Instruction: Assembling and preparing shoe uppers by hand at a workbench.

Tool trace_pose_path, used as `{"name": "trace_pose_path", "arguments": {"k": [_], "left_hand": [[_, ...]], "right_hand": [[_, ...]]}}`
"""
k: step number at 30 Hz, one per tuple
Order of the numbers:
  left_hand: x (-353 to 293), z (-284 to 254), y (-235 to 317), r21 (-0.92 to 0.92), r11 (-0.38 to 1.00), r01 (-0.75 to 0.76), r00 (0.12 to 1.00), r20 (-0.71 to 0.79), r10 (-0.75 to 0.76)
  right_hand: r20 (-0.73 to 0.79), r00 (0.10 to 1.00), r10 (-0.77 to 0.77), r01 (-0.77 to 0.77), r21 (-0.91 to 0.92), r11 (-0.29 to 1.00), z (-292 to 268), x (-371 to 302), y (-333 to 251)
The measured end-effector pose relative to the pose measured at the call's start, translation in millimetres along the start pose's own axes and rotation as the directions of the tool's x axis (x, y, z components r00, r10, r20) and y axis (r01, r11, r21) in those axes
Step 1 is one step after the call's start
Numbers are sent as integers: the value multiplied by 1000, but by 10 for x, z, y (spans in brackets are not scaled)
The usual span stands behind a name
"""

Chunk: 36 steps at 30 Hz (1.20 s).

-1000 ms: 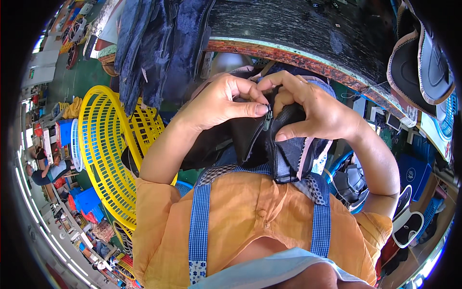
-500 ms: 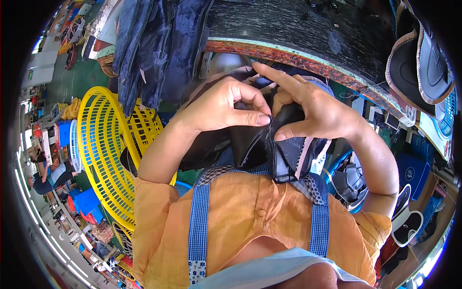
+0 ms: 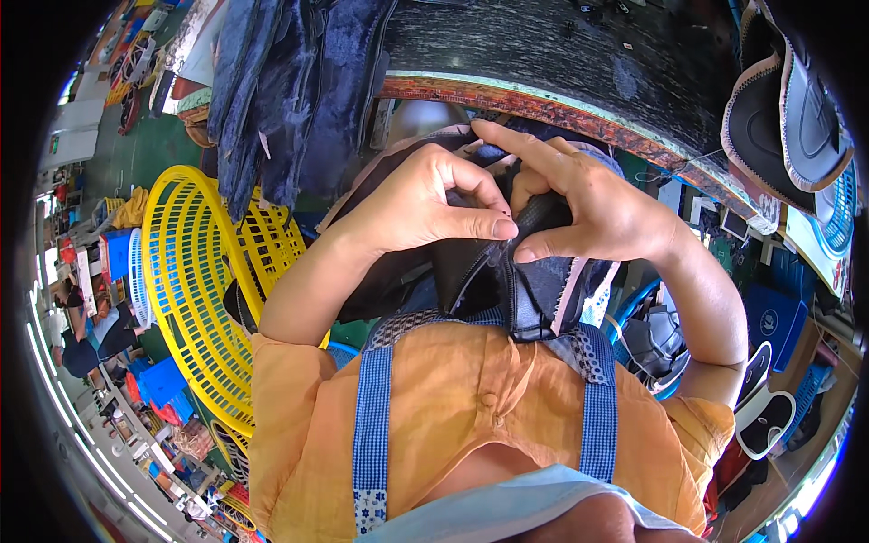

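Observation:
A black boot upper [image 3: 534, 308] with a zipper and pale pink trimmed edges lies across my lap, below the edge of the workbench. My left hand [image 3: 444, 204] is closed in a pinch, thumb and forefinger meeting at the top of the zipper; what sits between the tips is too small to make out. Gripping the upper just to the right is my right hand [image 3: 588, 208], its thumb on the near side and some fingers curled behind the material. Its forefinger stretches toward the left hand. Part of the upper is hidden under both hands.
Dark blue fleecy pieces [image 3: 317, 100] hang over the workbench [image 3: 543, 45] at the left. A yellow plastic basket [image 3: 195, 299] stands by my left arm. To the right are black pieces with pale stitched edges [image 3: 769, 127] and a blue basket of dark parts [image 3: 652, 344].
My left thumb and fingertips have shifted slightly right and down, closer to my right thumb. The right hand keeps its hold almost unmoved.

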<state>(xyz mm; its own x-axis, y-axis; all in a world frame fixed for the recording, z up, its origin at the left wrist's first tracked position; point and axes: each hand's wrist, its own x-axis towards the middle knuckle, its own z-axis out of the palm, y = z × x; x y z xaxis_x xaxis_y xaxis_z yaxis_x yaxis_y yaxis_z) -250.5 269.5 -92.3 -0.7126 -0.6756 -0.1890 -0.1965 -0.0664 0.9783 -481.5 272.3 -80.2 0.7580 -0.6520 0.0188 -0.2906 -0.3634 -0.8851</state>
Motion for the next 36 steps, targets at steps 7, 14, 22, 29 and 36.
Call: {"name": "trace_pose_path", "arguments": {"k": [7, 14, 22, 29, 36], "left_hand": [[6, -32, -19, -68, 997, 39, 996, 80, -34], [55, -48, 3, -111, 993, 44, 990, 138, -28], [52, 0, -211, -410, 900, 147, 986, -10, -165], [85, 112, -294, -484, 875, 36, 977, -165, -131], [331, 266, -424, 84, 985, -150, 912, -372, 170]], "right_hand": [[-23, 999, -33, 32, -69, 997, 0, -16, 3], [-3, 1000, 9, -10, -102, 995, -32, -4, -50], [-32, 938, -346, 241, -657, 715, 97, 3, -379], [-164, 917, -363, 193, -613, 766, 118, 100, -232], [-109, 979, -171, 108, -429, 897, 126, 34, -170]]}}
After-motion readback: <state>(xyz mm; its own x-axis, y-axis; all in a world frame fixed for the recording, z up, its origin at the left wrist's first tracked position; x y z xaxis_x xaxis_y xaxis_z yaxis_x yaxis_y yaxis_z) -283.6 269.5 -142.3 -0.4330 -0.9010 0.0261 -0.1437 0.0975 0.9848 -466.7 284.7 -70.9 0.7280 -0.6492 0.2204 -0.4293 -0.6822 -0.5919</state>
